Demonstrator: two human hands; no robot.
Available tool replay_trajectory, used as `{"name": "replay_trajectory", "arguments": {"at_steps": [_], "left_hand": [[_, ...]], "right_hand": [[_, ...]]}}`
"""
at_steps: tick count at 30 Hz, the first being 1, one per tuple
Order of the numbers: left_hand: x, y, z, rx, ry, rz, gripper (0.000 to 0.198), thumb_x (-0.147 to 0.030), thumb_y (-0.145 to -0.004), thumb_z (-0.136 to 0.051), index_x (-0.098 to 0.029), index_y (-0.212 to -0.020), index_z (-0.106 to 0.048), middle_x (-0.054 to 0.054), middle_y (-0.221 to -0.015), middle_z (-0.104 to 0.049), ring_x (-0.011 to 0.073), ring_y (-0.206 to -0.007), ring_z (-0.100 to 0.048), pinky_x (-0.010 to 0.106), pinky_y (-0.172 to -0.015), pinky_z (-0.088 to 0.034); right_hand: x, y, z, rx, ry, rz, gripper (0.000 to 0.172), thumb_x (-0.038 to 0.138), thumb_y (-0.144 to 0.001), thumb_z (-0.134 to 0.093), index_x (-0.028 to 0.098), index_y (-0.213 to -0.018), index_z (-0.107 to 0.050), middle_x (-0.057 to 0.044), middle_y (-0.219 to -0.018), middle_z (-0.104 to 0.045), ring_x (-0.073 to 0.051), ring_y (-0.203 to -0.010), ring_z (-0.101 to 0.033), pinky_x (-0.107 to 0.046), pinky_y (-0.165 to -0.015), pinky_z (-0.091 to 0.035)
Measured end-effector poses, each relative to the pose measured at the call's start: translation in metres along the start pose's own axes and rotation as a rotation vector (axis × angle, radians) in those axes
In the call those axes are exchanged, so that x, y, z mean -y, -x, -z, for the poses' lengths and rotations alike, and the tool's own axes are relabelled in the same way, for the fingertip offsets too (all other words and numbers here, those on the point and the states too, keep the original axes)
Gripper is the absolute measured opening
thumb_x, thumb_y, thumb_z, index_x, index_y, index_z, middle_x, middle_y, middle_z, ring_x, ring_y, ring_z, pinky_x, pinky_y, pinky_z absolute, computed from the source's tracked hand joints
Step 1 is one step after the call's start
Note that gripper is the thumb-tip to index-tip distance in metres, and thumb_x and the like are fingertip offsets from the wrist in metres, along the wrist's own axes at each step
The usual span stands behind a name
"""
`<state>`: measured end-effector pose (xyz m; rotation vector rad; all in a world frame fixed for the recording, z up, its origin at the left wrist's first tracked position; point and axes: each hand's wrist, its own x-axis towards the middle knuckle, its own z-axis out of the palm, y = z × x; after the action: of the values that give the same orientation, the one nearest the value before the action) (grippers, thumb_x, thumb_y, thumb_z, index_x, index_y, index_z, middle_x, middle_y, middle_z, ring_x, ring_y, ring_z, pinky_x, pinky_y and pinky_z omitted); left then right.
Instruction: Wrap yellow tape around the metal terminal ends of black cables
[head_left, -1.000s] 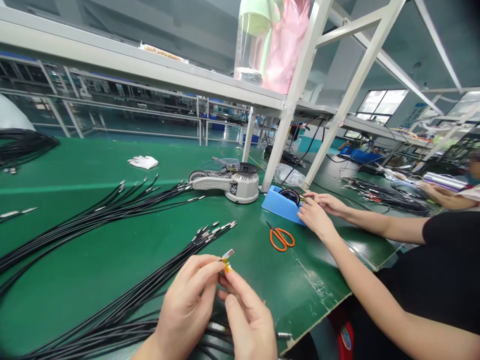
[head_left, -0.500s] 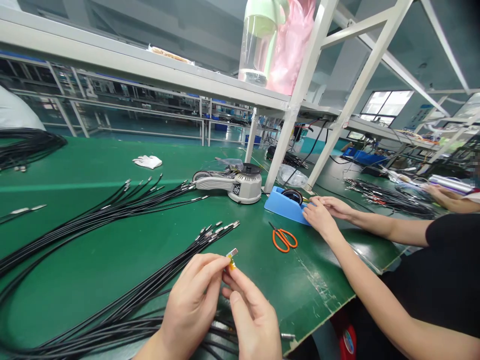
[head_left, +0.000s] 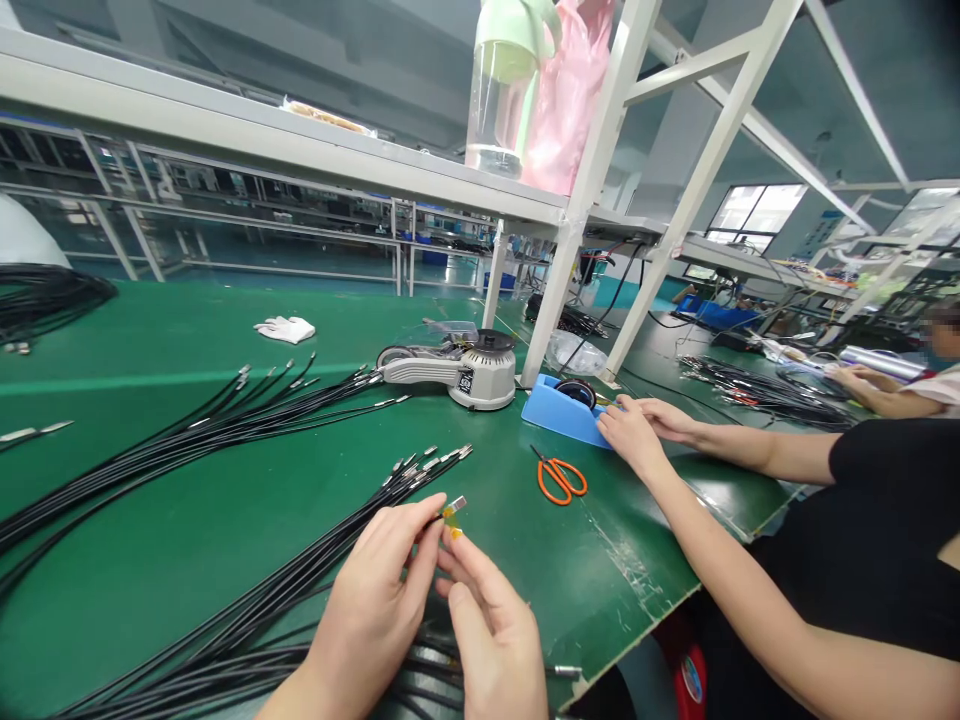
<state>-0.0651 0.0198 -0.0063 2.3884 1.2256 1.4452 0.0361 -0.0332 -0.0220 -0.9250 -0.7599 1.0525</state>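
Near, at the middle, left hand [head_left: 375, 600]: pinched narrow on 1 black cable [head_left: 433, 520], just behind its metal connector [head_left: 456, 506], which points far and right.
Right hand [head_left: 499, 625]: index fingertip against yellow tape [head_left: 455, 533] beside the connector, thumb standing apart; whether the tape is pinched I cannot tell.
Cable bundle [head_left: 405, 495]: metal tips just beyond the hands, strands running to near left.
Grey machine [head_left: 487, 385]: far of the hands; its dark label [head_left: 465, 381] bears white marks too small to read.
Blue holder [head_left: 559, 415]: right of the machine, a black roll [head_left: 577, 391] in it, a co-worker's 2 hands [head_left: 637, 430] at its right end.
Scissors [head_left: 561, 481]: orange handles, on the green tabletop [head_left: 517, 540] near the holder.
Red item [head_left: 691, 685]: near right, bluish label, lettering illegible.
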Motion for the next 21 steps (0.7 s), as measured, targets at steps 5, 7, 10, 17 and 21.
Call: {"name": "replay_trajectory", "arguments": {"at_steps": [5, 7, 10, 17, 21], "left_hand": [[-0.004, -0.006, 0.005, 0.058, -0.059, 0.055, 0.016, -0.027, -0.093, -0.044, -0.021, -0.088, -0.058, 0.001, -0.081, -0.063, 0.0130, -0.074, -0.061, 0.022, -0.068, -0.050], [-0.006, -0.008, 0.008, 0.029, -0.069, 0.032, 0.016, -0.026, -0.093, -0.043, -0.020, -0.089, -0.058, 0.001, -0.081, -0.062, 0.0129, -0.074, -0.061, 0.022, -0.069, -0.050], [-0.007, -0.008, 0.009, -0.006, -0.102, -0.024, 0.014, -0.024, -0.093, -0.044, -0.019, -0.090, -0.057, 0.002, -0.081, -0.061, 0.0128, -0.074, -0.060, 0.022, -0.069, -0.048], [-0.007, -0.006, 0.007, -0.006, -0.154, -0.092, 0.013, -0.021, -0.093, -0.044, -0.017, -0.092, -0.057, 0.002, -0.081, -0.060, 0.0132, -0.074, -0.059, 0.022, -0.070, -0.046], [-0.007, -0.005, 0.007, 0.015, -0.127, -0.066, 0.012, -0.020, -0.093, -0.044, -0.018, -0.092, -0.056, 0.002, -0.083, -0.060, 0.0130, -0.076, -0.058, 0.022, -0.071, -0.045]], "right_hand": [[-0.007, 0.002, 0.003, -0.056, 0.053, 0.017, 0.036, 0.038, -0.077, -0.068, 0.017, -0.106, -0.071, -0.013, -0.112, -0.069, -0.026, -0.098, -0.068, -0.031, -0.081, -0.058], [-0.006, 0.002, 0.007, -0.083, 0.064, 0.007, 0.038, 0.042, -0.078, -0.067, 0.016, -0.105, -0.071, -0.014, -0.110, -0.070, -0.026, -0.093, -0.069, -0.031, -0.076, -0.059], [0.006, -0.003, 0.012, -0.097, 0.132, -0.004, 0.040, 0.050, -0.081, -0.060, 0.015, -0.099, -0.071, -0.013, -0.099, -0.072, -0.022, -0.081, -0.069, -0.029, -0.068, -0.058], [0.034, -0.026, 0.001, 0.030, 0.285, -0.062, 0.032, 0.046, -0.078, -0.064, 0.014, -0.082, -0.064, -0.004, -0.074, -0.064, -0.015, -0.068, -0.059, -0.024, -0.062, -0.052], [0.032, -0.028, -0.005, 0.045, 0.292, -0.074, 0.027, 0.041, -0.078, -0.064, 0.014, -0.076, -0.062, -0.001, -0.065, -0.059, -0.013, -0.061, -0.054, -0.023, -0.059, -0.048]]}}
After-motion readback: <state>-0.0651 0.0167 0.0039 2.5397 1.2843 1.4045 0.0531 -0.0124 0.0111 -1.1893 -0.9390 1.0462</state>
